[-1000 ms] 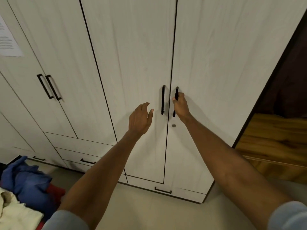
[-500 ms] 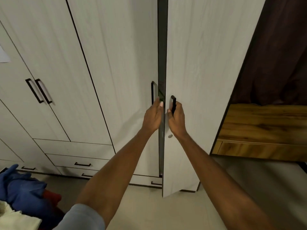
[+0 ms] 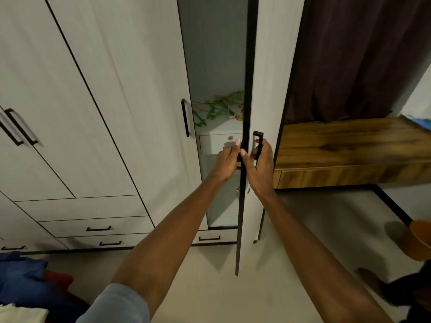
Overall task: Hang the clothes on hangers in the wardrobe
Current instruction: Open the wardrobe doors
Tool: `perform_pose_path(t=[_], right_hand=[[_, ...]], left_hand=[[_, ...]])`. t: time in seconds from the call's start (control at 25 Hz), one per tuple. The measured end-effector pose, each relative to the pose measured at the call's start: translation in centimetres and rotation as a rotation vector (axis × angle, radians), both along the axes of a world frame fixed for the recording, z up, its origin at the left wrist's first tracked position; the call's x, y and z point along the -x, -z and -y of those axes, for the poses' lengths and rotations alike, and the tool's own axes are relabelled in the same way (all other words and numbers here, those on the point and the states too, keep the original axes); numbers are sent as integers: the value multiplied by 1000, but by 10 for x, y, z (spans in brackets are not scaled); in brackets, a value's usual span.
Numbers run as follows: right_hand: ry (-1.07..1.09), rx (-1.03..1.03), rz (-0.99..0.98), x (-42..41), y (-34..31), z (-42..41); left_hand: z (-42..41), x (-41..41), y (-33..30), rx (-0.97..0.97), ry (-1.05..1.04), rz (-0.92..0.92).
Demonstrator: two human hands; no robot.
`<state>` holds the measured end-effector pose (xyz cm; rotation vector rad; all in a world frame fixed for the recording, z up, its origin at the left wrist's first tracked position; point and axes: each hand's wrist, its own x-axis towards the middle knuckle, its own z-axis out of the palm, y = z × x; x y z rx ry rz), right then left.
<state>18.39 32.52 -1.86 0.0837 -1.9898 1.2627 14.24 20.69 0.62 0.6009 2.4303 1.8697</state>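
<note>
Wardrobe (image 3: pixel 116 89) half open; my right hand (image 3: pixel 261 166) grips the door handle (image 3: pixel 258 143), left hand (image 3: pixel 227 160) curled round the door edge (image 3: pixel 242 206); hangers (image 3: pixel 217 108) lie inside, just up-left of both, left hand nearer.

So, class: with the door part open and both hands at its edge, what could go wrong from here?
1. The left hand holds the door edge; its fingers could get pinched if the door swings back.
2. The hangers lie in a tangled heap inside and may snag when pulled out.
</note>
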Motion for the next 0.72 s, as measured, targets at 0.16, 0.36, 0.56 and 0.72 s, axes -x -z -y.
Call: perform_pose_path(t=[0.16, 0.36, 0.56, 0.72], right_hand=[[75, 8, 18, -27, 2, -43], [67, -73, 7, -46, 3, -107], [1, 45, 5, -64, 1, -177], [1, 116, 18, -61, 2, -224]], left_hand=[[-38, -21, 4, -46, 101, 3], [-108, -34, 14, 65, 134, -97], [-174, -53, 17, 156, 171, -224], [-217, -56, 25, 213, 104, -266]])
